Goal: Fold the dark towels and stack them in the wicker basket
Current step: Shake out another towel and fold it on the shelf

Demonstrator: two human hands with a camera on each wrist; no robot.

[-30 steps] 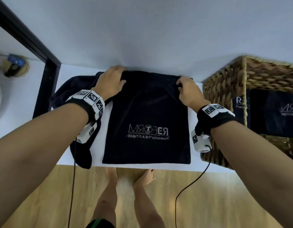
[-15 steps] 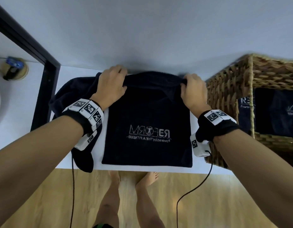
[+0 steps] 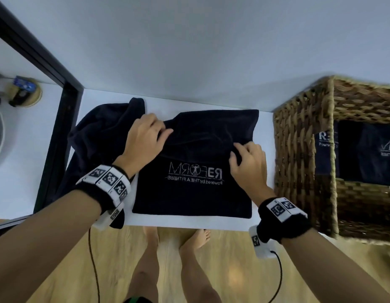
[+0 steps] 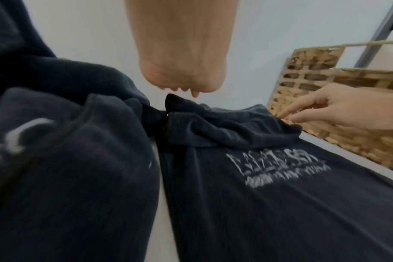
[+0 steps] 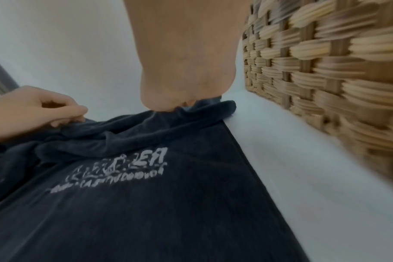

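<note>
A dark towel (image 3: pixel 194 193) with a white logo lies on the white table (image 3: pixel 264 119), its far edge lifted and rolled toward me. My left hand (image 3: pixel 146 138) pinches the far left corner; my right hand (image 3: pixel 247 160) pinches the far right corner. In the left wrist view the towel (image 4: pixel 258 186) bunches under my left hand (image 4: pixel 180 88), with my right hand (image 4: pixel 325 109) beyond. In the right wrist view my right hand (image 5: pixel 186 104) grips the towel's (image 5: pixel 146 203) folded edge. The wicker basket (image 3: pixel 299 160) stands at the right, with a folded dark towel (image 3: pixel 364 154) inside.
A second, crumpled dark towel (image 3: pixel 97 136) lies to the left and hangs over the table's front edge. A black frame post (image 3: pixel 58 138) stands further left. The wall is close behind the table. My bare feet (image 3: pixel 196 237) and cables are below on the wooden floor.
Both hands have pulled the towel's far edge toward me, from the back of the table to just above the logo, so a fold is forming. The basket looks closer as my head shifted.
</note>
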